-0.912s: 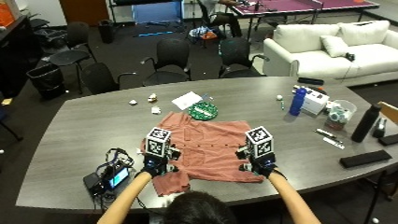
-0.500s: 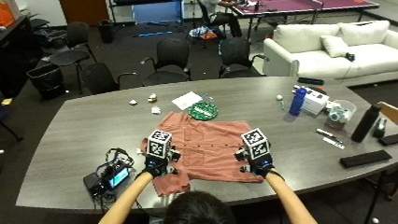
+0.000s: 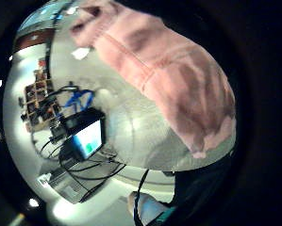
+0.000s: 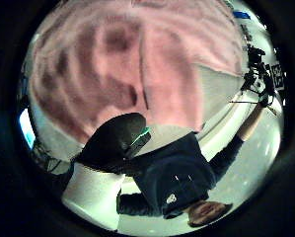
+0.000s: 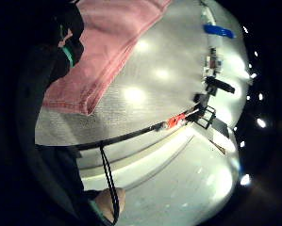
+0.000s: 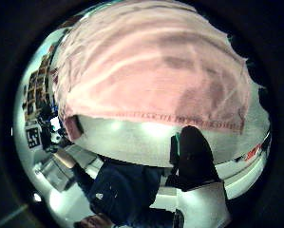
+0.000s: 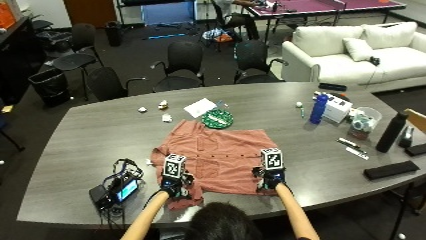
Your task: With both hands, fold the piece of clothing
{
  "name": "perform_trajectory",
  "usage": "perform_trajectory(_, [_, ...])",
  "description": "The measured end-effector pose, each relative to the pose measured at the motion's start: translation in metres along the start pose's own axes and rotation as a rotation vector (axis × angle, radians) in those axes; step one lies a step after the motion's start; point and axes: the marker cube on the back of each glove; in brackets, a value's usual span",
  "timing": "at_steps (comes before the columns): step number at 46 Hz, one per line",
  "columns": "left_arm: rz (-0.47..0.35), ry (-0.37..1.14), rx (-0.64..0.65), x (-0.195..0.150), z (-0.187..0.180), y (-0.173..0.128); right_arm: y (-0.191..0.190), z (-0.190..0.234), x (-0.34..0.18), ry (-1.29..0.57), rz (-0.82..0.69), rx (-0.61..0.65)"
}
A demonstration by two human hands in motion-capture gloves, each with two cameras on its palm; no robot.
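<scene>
Barely begun — the pink shirt [image 7: 216, 155] lies spread flat, unfolded. Left hand [image 7: 174, 187] and right hand [image 7: 269, 180] sit at its near hem; whether the fingers pinch it, I cannot tell.

Even overhead light, bright glare spots on the table [image 5: 145, 89], palm views blurred, edges warped.
</scene>
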Motion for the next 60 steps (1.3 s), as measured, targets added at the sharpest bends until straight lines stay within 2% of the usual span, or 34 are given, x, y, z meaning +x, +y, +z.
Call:
perform_trajectory(1, [0.015,0.007,-0.036,-0.004,0.015,-0.019,-0.003,0.006,0.000,-0.022,-0.011,-0.031])
perform_trajectory(2, [0.025,0.021,-0.062,-0.006,0.022,-0.025,-0.006,0.011,0.000,-0.038,-0.024,-0.051])
perform_trajectory(5, [0.032,0.040,-0.083,-0.009,0.031,-0.029,-0.011,0.021,0.000,-0.043,-0.023,-0.059])
perform_trajectory(15, [0.013,0.064,0.107,-0.005,0.028,-0.027,-0.016,0.024,-0.006,-0.107,-0.041,0.100])
perform_trajectory(20, [-0.033,-0.061,0.259,-0.003,0.023,-0.032,-0.017,0.026,-0.012,-0.095,-0.058,0.185])
perform_trajectory(26, [0.012,-0.140,0.336,0.003,0.016,-0.037,-0.020,0.021,-0.011,0.002,-0.009,0.262])
perform_trajectory(29, [0.015,-0.108,0.325,-0.002,0.013,-0.035,-0.005,0.017,-0.011,-0.003,-0.015,0.185])
perform_trajectory(31, [0.057,-0.057,0.344,-0.006,0.009,-0.037,0.013,0.010,-0.007,-0.028,-0.023,0.144])
perform_trajectory(34, [0.129,0.021,0.375,-0.009,-0.004,-0.024,0.019,-0.006,0.006,-0.030,-0.123,0.283])
perform_trajectory(37, [0.173,0.054,0.402,-0.007,-0.023,0.005,0.026,-0.017,0.018,-0.052,-0.180,0.334])
perform_trajectory(42, [0.197,0.045,0.482,-0.009,-0.061,0.043,0.074,-0.065,0.027,-0.050,-0.170,0.437])
perform_trajectory(44, [0.173,0.035,0.529,-0.015,-0.079,0.043,0.082,-0.090,0.031,-0.037,-0.142,0.504])
perform_trajectory(46, [0.123,0.032,0.549,-0.021,-0.097,0.034,0.075,-0.114,0.033,-0.022,-0.098,0.553])
perform_trajectory(50, [-0.004,0.044,0.475,-0.030,-0.121,-0.016,0.021,-0.142,0.025,-0.002,-0.014,0.527])
perform_trajectory(53, [-0.069,0.057,0.352,-0.034,-0.114,-0.051,-0.022,-0.140,0.014,0.000,0.017,0.462])
perform_trajectory(56, [-0.162,0.085,0.251,-0.038,-0.102,-0.058,-0.040,-0.128,-0.001,-0.011,0.054,0.379])
perform_trajectory(60, [-0.292,0.106,0.275,-0.057,-0.087,-0.080,-0.064,-0.107,-0.011,0.001,0.107,0.324])
